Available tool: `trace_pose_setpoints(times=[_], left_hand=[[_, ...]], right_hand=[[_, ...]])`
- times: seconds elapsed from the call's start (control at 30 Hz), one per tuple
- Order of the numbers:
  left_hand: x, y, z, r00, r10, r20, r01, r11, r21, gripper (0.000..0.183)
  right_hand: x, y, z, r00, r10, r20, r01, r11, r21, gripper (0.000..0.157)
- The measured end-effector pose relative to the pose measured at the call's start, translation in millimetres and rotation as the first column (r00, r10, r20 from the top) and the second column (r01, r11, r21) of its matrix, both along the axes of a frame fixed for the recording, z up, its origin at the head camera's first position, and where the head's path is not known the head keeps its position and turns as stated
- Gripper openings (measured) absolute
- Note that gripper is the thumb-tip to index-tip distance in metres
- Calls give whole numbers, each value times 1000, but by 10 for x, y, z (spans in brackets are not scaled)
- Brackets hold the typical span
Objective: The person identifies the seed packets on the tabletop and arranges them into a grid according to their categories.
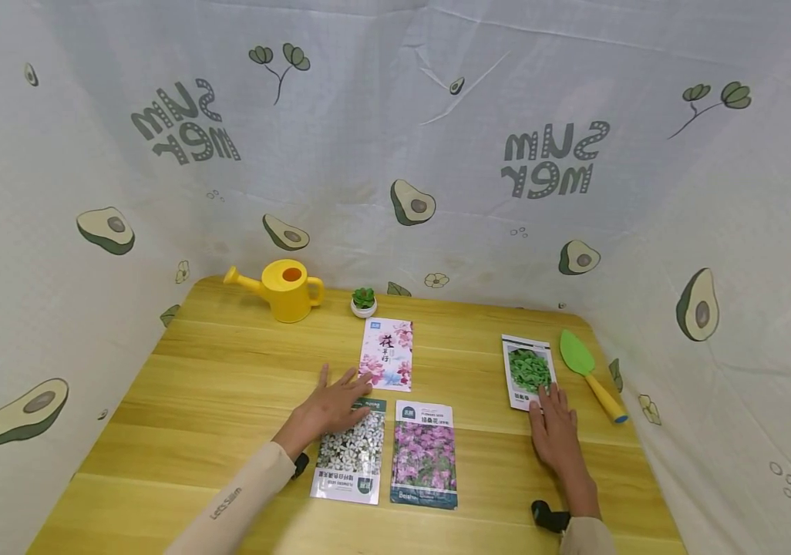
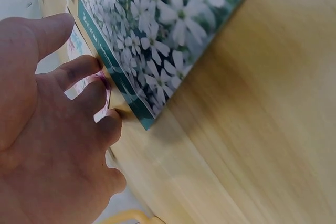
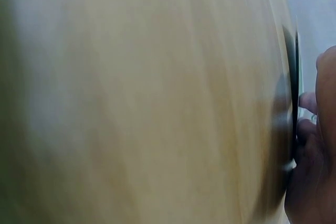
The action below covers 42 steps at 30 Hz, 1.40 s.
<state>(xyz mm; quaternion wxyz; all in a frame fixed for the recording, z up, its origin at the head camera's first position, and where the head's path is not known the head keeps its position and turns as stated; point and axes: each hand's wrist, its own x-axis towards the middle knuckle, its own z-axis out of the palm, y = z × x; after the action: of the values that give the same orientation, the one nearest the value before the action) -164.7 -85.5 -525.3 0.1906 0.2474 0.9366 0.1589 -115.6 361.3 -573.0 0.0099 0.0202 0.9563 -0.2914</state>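
In the head view my left hand (image 1: 329, 407) spreads its fingers over the top edge of a seed packet with white flowers (image 1: 347, 451). Its fingertips reach the lower edge of a white packet with pink blossoms (image 1: 385, 354). The left wrist view shows the palm and loosely bent fingers beside the white-flower packet (image 2: 157, 30). On the right, my right hand (image 1: 558, 432) lays fairly straight fingers over the lower right corner of a packet picturing green leaves (image 1: 530, 370). The right wrist view is blurred; fingers (image 3: 308, 102) show beside a dark, edge-on sheet.
A packet with purple flowers (image 1: 425, 455) lies right of the white-flower one. Behind stand a yellow watering can (image 1: 287, 293) and a small potted plant (image 1: 364, 303). A green trowel with yellow handle (image 1: 593, 378) lies at the right. A printed curtain (image 1: 361, 131) surrounds the wooden table (image 1: 229, 370).
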Motion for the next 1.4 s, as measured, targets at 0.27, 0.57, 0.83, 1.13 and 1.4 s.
trace_pose_setpoints(times=[0.27, 0.57, 0.83, 1.13, 1.4], left_hand=[[19, -76, 16, 1000, 3, 22, -3, 1000, 17, 56], [31, -171, 20, 1000, 12, 16, -12, 1000, 18, 55], [43, -215, 1, 998, 47, 42, -48, 998, 26, 56], [50, -285, 10, 997, 61, 45, -62, 997, 38, 56], [38, -318, -10, 998, 61, 31, -61, 998, 24, 56]], right_hand=[[-5, -4, -4, 1000, -7, 9, 7, 1000, 15, 69], [-11, -15, -8, 1000, -6, 9, 6, 1000, 10, 68], [-16, -8, -21, 1000, -5, -4, 5, 1000, 13, 69], [-12, 1, -77, 998, -7, -62, 6, 1000, -17, 69], [-6, -19, -14, 1000, -6, -30, 6, 1000, -2, 68]])
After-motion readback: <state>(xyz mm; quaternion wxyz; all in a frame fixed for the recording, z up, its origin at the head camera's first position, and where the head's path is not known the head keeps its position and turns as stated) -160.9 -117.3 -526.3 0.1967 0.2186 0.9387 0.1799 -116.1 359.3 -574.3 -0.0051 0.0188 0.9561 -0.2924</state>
